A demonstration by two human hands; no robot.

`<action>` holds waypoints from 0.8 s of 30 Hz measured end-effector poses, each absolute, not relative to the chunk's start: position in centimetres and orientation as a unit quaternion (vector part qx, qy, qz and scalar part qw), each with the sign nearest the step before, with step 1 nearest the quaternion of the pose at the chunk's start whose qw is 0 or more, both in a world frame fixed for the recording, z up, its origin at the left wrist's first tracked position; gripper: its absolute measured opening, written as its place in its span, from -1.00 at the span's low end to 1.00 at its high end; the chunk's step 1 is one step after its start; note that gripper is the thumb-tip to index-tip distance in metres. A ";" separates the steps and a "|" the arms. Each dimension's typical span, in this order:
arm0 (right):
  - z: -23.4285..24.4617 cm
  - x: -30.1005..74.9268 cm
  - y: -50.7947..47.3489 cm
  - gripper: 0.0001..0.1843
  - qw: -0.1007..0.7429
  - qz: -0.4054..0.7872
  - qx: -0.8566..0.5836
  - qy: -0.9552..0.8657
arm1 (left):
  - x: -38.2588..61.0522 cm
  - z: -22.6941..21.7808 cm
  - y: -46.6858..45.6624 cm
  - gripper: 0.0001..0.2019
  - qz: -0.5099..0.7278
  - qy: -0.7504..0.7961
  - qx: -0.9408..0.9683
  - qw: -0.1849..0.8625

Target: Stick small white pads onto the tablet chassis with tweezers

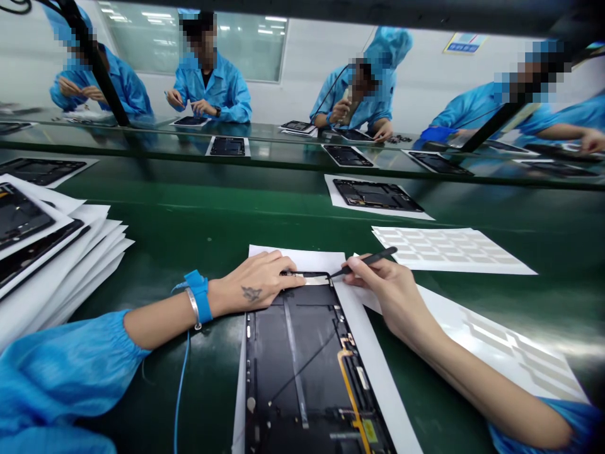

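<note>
A black tablet housing [314, 359] lies lengthwise before me on white paper, its inside up, with an orange flex cable along its right side. Across its far end runs a pale strip [316, 280]. My left hand [265, 279] reaches over the far left corner, thumb and fingers closed on the strip's left end. In my right hand [385, 284] are black tweezers [366, 260], held like a pen, their tips at the strip's right end. A blue wrist strap [202, 296] with a cord circles my left wrist.
Housings layered with paper form a stack [61, 252] at left. Sheets of pale strips [444, 246] lie to the right, one sheet [510, 340] under my right forearm. Another housing [375, 194] rests farther back. Across the bench, several co-workers in blue sit behind dark slanting posts [97, 63].
</note>
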State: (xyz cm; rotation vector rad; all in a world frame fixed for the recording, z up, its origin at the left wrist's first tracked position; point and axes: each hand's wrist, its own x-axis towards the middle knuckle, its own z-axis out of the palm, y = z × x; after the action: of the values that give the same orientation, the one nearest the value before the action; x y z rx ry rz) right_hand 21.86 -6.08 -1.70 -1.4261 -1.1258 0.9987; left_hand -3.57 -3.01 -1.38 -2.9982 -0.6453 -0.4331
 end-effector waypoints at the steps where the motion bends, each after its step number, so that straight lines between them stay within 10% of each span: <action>1: -1.7 21.8 -6.1 -0.47 0.513 0.417 -0.589 -0.464 | -3.6 -1.4 -3.0 -0.61 -0.139 -0.208 -0.968 0.020; 24: -1.0 22.2 -5.5 -0.61 0.491 0.263 -0.543 -0.629 | -1.8 0.9 -2.8 -0.47 -0.001 -0.211 -0.975 0.071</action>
State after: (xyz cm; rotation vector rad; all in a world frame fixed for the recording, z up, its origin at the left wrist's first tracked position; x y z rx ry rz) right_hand 22.25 -5.53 -1.05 -1.3175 -1.5264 0.6382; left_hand -1.76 -2.79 0.93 -2.9322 -0.6354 -0.0023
